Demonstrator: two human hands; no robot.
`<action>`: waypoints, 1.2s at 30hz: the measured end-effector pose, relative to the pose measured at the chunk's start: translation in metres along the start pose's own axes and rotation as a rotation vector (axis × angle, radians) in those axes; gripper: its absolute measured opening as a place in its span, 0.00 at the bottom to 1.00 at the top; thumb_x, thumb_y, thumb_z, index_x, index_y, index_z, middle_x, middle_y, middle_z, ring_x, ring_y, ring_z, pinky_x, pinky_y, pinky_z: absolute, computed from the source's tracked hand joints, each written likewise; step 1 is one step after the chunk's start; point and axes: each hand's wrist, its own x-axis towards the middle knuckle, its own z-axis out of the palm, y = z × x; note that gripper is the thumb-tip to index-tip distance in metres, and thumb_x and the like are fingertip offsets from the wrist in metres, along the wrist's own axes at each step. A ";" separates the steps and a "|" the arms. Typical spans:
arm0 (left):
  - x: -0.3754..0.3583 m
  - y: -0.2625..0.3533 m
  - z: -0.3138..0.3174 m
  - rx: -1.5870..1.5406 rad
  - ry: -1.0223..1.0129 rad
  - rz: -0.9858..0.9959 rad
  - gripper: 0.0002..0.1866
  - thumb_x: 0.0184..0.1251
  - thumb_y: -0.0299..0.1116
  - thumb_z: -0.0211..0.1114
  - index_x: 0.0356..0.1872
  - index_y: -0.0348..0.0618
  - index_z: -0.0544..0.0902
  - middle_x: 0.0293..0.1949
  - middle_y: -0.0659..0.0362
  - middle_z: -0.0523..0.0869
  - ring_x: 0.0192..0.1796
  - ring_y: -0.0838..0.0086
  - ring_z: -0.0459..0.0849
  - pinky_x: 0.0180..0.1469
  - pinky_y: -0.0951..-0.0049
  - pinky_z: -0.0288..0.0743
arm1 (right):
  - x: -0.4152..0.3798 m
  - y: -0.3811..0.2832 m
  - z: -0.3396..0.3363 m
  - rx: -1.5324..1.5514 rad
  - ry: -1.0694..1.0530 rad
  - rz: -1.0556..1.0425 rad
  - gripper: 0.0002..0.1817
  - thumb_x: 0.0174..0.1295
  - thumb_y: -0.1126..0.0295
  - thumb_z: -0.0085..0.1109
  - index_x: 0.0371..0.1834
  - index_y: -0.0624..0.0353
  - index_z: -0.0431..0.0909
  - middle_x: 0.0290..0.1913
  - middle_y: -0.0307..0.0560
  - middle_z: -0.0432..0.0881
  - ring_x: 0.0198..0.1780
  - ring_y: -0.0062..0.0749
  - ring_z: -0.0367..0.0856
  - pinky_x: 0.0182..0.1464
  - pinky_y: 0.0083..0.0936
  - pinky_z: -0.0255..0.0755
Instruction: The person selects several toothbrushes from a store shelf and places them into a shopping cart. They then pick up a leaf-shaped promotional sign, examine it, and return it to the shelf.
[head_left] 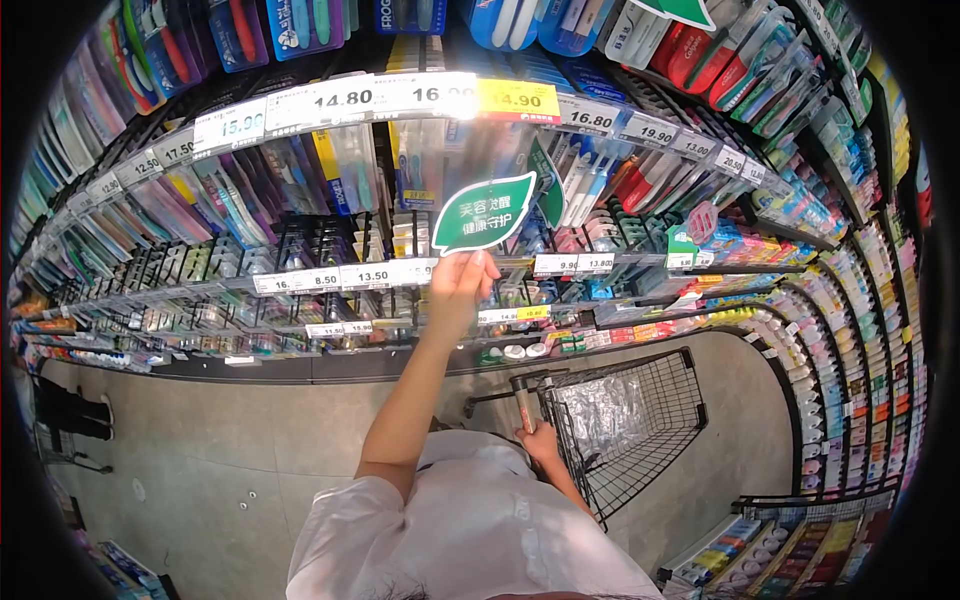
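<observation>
My left hand (462, 285) is raised to the middle shelf rail, its fingertips at the lower edge of a green leaf-shaped sign (485, 213) with white characters. Whether the fingers pinch the sign or only touch it is unclear. Price tags (375, 274) run along the rail beside the hand. Toothbrush packs (350, 165) hang on the shelves above. My right hand (541, 442) is closed around the handle (523, 398) of a black wire shopping cart (640, 420), low in front of my body.
Curved shelves of toothbrushes and toothpaste boxes (850, 330) wrap around the aisle. A shiny silver bag (600, 412) lies inside the cart. The grey floor (230, 430) spreads to the left, where a dark cart or stand (65, 420) is.
</observation>
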 end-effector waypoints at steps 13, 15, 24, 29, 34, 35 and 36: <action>-0.008 0.009 -0.001 -0.127 -0.017 -0.081 0.11 0.66 0.35 0.47 0.36 0.37 0.73 0.21 0.64 0.72 0.18 0.85 0.64 0.21 0.85 0.56 | 0.007 0.010 0.007 -0.012 -0.002 -0.020 0.19 0.42 0.57 0.64 0.22 0.66 0.76 0.22 0.61 0.78 0.29 0.51 0.79 0.34 0.36 0.71; -0.008 0.009 -0.002 -0.133 -0.029 -0.088 0.11 0.66 0.35 0.47 0.37 0.37 0.72 0.22 0.64 0.73 0.18 0.85 0.64 0.21 0.85 0.56 | 0.007 0.009 0.007 0.001 0.001 -0.017 0.19 0.42 0.57 0.64 0.22 0.65 0.76 0.22 0.60 0.78 0.29 0.50 0.79 0.35 0.36 0.71; -0.009 0.014 -0.005 -0.074 -0.119 -0.071 0.12 0.66 0.36 0.47 0.31 0.37 0.72 0.18 0.62 0.72 0.17 0.82 0.67 0.21 0.83 0.60 | 0.009 0.009 0.006 -0.008 -0.004 0.002 0.18 0.41 0.58 0.65 0.23 0.65 0.77 0.22 0.60 0.78 0.29 0.49 0.79 0.35 0.36 0.71; -0.010 0.018 -0.001 -0.129 -0.056 -0.130 0.12 0.66 0.36 0.47 0.30 0.37 0.71 0.19 0.61 0.72 0.20 0.80 0.69 0.25 0.81 0.63 | 0.010 0.010 0.007 -0.010 -0.005 0.005 0.18 0.41 0.57 0.65 0.23 0.65 0.77 0.22 0.59 0.78 0.29 0.49 0.80 0.35 0.36 0.71; -0.008 0.018 -0.003 -0.280 0.025 -0.223 0.10 0.65 0.35 0.50 0.31 0.38 0.71 0.23 0.62 0.73 0.22 0.80 0.70 0.27 0.81 0.64 | 0.010 0.007 0.007 -0.027 0.000 0.016 0.18 0.41 0.57 0.65 0.23 0.65 0.77 0.23 0.60 0.79 0.30 0.49 0.80 0.37 0.36 0.72; -0.007 0.019 -0.004 -0.335 0.009 -0.236 0.10 0.64 0.35 0.51 0.31 0.39 0.71 0.23 0.62 0.73 0.23 0.80 0.70 0.27 0.81 0.64 | 0.010 0.006 0.006 -0.025 -0.002 0.017 0.18 0.41 0.57 0.65 0.23 0.65 0.77 0.23 0.60 0.79 0.31 0.49 0.80 0.37 0.36 0.72; -0.007 0.019 -0.005 -0.353 0.008 -0.238 0.10 0.64 0.35 0.51 0.32 0.38 0.72 0.24 0.62 0.73 0.23 0.80 0.70 0.27 0.81 0.64 | 0.010 0.005 0.006 -0.023 -0.003 0.017 0.18 0.41 0.57 0.65 0.23 0.65 0.78 0.24 0.60 0.79 0.31 0.49 0.80 0.37 0.36 0.72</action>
